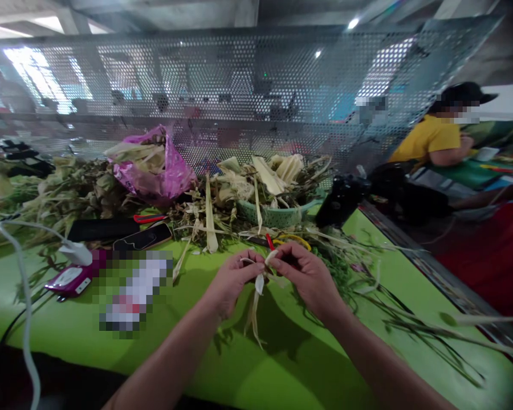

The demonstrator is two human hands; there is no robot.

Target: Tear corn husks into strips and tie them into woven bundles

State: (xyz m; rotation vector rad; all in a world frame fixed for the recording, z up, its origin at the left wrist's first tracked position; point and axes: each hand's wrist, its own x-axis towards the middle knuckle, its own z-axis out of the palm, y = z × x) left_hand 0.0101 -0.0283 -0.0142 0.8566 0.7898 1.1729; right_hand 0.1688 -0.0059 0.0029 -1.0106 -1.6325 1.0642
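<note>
Between my two hands, above the green table [188, 319], is a small bundle of pale dried husk strips [259, 285]. My left hand [235, 279] pinches it from the left with thumb and fingers. From the other side my right hand [301, 270] is closed on its upper end, thumb against the fingers. Loose strip ends hang below the fingertips. Just beyond the hands show a red tool tip [269, 242] and yellow scissor-like handles [297, 241], partly covered by plant matter. The exact form of the bundle is partly hidden by my fingers.
A green basket [273, 216] heaped with dried husks stands behind my hands, near a pink plastic bag [154, 176] and a black bottle-like object [340, 199]. Left lie a phone [143, 236] and a purple power strip [72, 280]. A person in yellow [427, 139] sits right.
</note>
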